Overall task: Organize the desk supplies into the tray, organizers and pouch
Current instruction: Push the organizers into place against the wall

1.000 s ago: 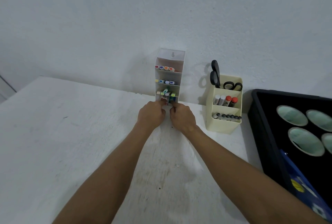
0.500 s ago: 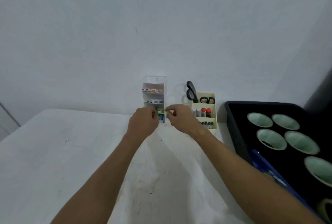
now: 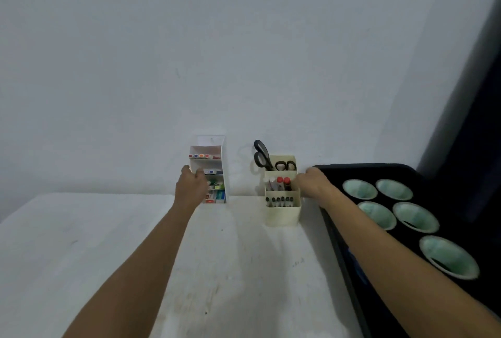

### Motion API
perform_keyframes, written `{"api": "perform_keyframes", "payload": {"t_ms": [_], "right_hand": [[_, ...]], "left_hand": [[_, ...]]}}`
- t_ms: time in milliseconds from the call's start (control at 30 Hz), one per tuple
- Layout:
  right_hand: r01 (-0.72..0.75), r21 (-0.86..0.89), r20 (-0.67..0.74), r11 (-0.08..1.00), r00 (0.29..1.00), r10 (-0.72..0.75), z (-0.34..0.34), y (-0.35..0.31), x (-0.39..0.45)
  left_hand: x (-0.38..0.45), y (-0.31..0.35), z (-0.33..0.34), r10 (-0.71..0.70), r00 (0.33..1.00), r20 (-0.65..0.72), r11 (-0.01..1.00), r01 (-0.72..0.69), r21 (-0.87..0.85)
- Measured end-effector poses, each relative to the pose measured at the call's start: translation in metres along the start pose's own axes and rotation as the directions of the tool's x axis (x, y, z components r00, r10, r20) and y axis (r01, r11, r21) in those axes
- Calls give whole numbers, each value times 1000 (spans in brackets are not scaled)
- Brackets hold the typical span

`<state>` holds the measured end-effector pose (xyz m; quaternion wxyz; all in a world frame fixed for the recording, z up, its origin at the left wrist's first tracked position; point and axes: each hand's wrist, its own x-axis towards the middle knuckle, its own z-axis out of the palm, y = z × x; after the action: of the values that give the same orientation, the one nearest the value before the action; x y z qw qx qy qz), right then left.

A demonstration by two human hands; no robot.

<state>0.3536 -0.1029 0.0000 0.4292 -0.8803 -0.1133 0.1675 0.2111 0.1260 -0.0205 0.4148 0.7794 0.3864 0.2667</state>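
My left hand (image 3: 190, 185) sits just left of centre in the frame, its fingers curled against the left side of the white tiered organizer (image 3: 214, 164) at about its second shelf; I seem to be gripping its edge, though my knuckles hide the fingertips. That organizer stands against the wall at the back of the white desk (image 3: 81, 251), with rows of coloured marker caps on its shelves and small packets in its lowest one. My right hand (image 3: 310, 182) is to the right of centre, its fingers bent around the right wall of the cream organizer (image 3: 283, 213), touching it near the middle compartment. Two pairs of black scissors (image 3: 261, 157) stand in its back compartment, red-capped and white markers (image 3: 279, 183) in the middle one, and a row of dark-capped pens (image 3: 279, 200) in the front. The black tray (image 3: 336, 232) fills the right side of the frame, just beside the cream organizer, holding several pale green bowls (image 3: 414, 218). A blue item by the tray's near wall is too blurred to identify.
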Motion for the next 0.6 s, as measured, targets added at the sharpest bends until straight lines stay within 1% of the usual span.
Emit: {"api": "perform_keyframes", "payload": {"t_ms": [100, 133, 200, 300, 400, 500, 600], "right_hand": [[-124, 215, 117, 969, 988, 100, 6, 12, 10], [-155, 261, 151, 953, 981, 118, 8, 16, 12], [-203, 292, 216, 935, 966, 142, 15, 22, 14], [-200, 295, 254, 934, 959, 125, 25, 29, 19], [-158, 313, 229, 936, 970, 87, 31, 27, 15], [-134, 360, 255, 923, 966, 40, 34, 25, 10], [-98, 344, 264, 934, 965, 4, 40, 24, 11]], "left_hand": [[6, -6, 7, -45, 998, 33, 998, 46, -39], [8, -8, 9, -50, 998, 39, 997, 52, -64], [10, -10, 12, -55, 998, 34, 992, 58, -114], [11, -14, 15, -48, 998, 29, 987, 52, -155], [12, -18, 14, -35, 999, 35, 985, 41, -169], [13, -20, 15, -30, 999, 38, 980, 37, -197], [11, -21, 14, -18, 999, 33, 974, 25, -227]]}}
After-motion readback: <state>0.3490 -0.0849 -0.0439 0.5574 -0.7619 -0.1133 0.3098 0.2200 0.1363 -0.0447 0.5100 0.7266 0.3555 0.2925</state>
